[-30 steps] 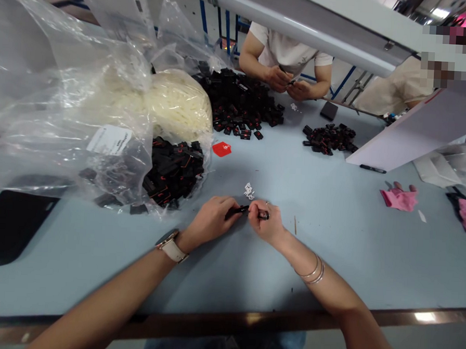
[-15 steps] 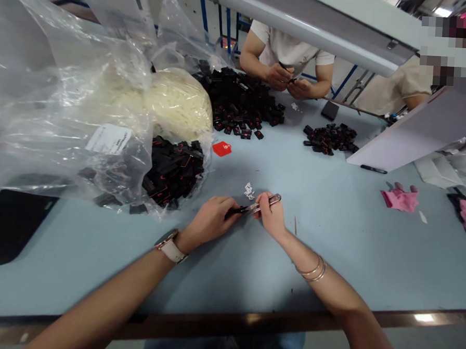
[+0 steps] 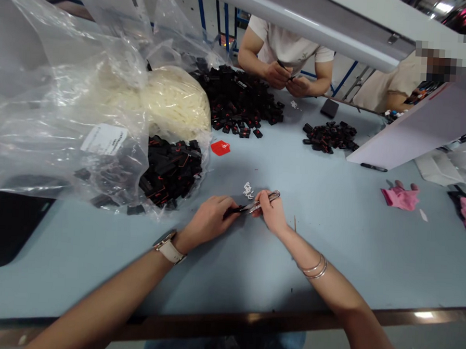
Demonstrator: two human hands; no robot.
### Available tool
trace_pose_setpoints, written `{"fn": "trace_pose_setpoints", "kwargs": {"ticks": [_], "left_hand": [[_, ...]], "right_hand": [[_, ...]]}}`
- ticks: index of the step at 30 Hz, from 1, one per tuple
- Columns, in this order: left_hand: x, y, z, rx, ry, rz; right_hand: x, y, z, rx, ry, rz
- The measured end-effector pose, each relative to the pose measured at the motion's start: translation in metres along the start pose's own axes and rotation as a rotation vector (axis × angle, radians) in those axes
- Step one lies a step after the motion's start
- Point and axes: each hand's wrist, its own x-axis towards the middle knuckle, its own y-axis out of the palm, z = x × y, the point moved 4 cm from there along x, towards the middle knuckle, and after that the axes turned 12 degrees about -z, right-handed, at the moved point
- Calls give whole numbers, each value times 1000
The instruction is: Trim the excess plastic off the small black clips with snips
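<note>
Near the middle of the table, my left hand (image 3: 214, 215) pinches a small black plastic piece (image 3: 235, 210), partly hidden by the fingers. My right hand (image 3: 269, 210) is closed around silver metal tweezers (image 3: 273, 196), whose rounded back end sticks out above the hand. The tweezers' tips point left and meet the black piece; whether they grip anything there is too small to tell. Just beyond the tips lies a little heap of tiny white parts (image 3: 248, 190).
Left of my hands, a clear plastic bag (image 3: 115, 103) holds cream-coloured parts and black pieces (image 3: 170, 171). Further off are a large black heap (image 3: 240, 99), a smaller one (image 3: 331, 137) and a red piece (image 3: 220, 148). Pink gloves (image 3: 400, 196) lie right. Opposite, a co-worker's hands (image 3: 288, 79) hold small items.
The tweezers have turned slightly in my right hand, their tips still at the black piece. My left hand stays nearly in place. The view has shifted a little.
</note>
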Motion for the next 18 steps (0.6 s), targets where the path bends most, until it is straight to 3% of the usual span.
{"fn": "trace_pose_setpoints", "kwargs": {"ticks": [4, 7, 12, 18], "left_hand": [[0, 1, -2, -3, 30, -1], [0, 1, -2, 3, 37, 2], [0, 0, -2, 15, 45, -9], [1, 0, -2, 33, 34, 7]], "right_hand": [[0, 2, -2, 13, 36, 31], [1, 1, -3, 53, 30, -20], [-4, -5, 1, 37, -87, -161], [-16, -4, 6, -65, -254, -114]]}}
